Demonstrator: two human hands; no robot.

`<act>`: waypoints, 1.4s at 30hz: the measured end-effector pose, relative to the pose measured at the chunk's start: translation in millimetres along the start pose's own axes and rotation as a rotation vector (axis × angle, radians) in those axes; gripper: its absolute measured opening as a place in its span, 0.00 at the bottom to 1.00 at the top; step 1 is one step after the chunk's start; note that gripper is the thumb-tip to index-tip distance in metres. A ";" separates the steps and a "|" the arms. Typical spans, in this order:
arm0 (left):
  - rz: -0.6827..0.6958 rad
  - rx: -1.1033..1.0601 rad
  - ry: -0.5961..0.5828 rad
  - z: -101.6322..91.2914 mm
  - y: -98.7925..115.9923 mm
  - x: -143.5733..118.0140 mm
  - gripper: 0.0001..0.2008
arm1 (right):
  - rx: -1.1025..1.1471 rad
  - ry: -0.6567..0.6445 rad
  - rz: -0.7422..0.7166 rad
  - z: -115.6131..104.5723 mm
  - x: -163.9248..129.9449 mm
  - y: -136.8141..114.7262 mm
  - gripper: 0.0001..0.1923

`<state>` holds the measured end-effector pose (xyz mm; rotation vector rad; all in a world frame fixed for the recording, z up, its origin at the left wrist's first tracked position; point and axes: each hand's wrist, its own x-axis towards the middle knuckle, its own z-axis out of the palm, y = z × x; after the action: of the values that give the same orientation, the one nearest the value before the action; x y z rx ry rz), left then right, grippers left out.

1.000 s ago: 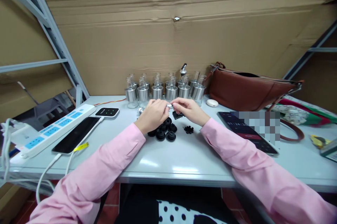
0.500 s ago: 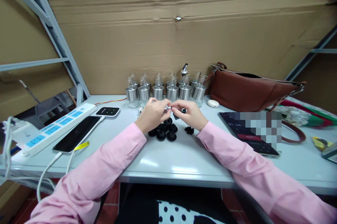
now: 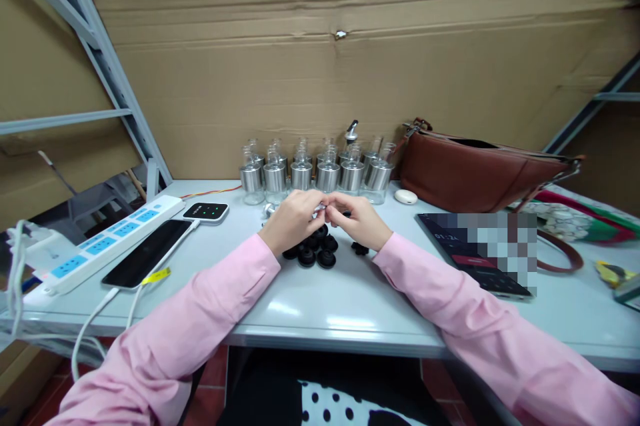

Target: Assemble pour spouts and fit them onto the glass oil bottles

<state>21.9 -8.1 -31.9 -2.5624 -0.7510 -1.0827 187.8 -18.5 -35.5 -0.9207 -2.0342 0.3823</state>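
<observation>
My left hand (image 3: 296,218) is closed in a pinch around a small silver metal part (image 3: 319,209), mostly covered by the fingers. At that part's right end, the fingertips of my right hand (image 3: 357,216) are pinched together, meeting the left ones; what they grip is hidden. Black ringed stoppers (image 3: 326,258) lie in a cluster below both hands. Under the right hand sits a small heap of black parts (image 3: 359,249). More silver pieces (image 3: 269,211) rest just left of my left hand, partly covered by it.
Glass bottles with metal sleeves (image 3: 301,176) stand in rows at the back; one carries a pourer (image 3: 352,131). Right are a brown bag (image 3: 475,173), a white round case (image 3: 405,197) and a tablet (image 3: 465,246). Left are a power strip (image 3: 110,239), a phone (image 3: 150,253) and a small device (image 3: 205,213).
Both hands have turned slightly and drawn closer together, the fingertips now meeting over the silver part. The things on the table have stayed put.
</observation>
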 end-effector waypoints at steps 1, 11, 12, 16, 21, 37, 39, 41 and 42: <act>0.007 0.015 0.012 -0.1 -0.6 0.2 0.03 | -0.004 0.002 0.006 -0.5 0.0 -0.4 0.08; 0.010 -0.061 0.004 2.9 -10.5 -1.3 0.03 | -0.002 0.049 0.039 -1.8 0.4 -1.7 0.06; 0.006 -0.065 -0.002 3.0 -11.4 -1.5 0.02 | -0.005 0.058 0.039 -1.5 0.2 -1.4 0.05; -0.002 -0.047 -0.005 2.2 -12.6 -2.0 0.02 | -0.043 0.099 0.029 -0.6 -0.5 0.4 0.04; -0.008 0.008 -0.013 1.2 -12.4 -2.0 0.04 | -0.080 0.118 -0.005 0.0 -0.9 2.4 0.05; 0.052 -0.053 -0.053 -0.4 -9.3 -0.5 0.03 | -0.064 0.001 -0.020 0.3 -1.2 -1.1 0.05; 0.037 -0.064 -0.066 -0.5 -8.7 -0.7 0.03 | -0.051 -0.005 -0.021 0.0 -1.2 -2.0 0.06; 0.032 -0.077 -0.069 -0.5 -8.2 -0.7 0.02 | -0.050 -0.004 -0.018 -0.1 -1.2 -2.8 0.06; 0.032 -0.086 -0.070 -0.3 -7.9 -0.6 0.02 | -0.056 -0.001 -0.019 -0.2 -1.3 -3.0 0.05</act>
<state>17.0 -1.9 -31.8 -2.6871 -0.6914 -1.0417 187.0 -21.5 -34.5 -0.9346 -2.0617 0.3175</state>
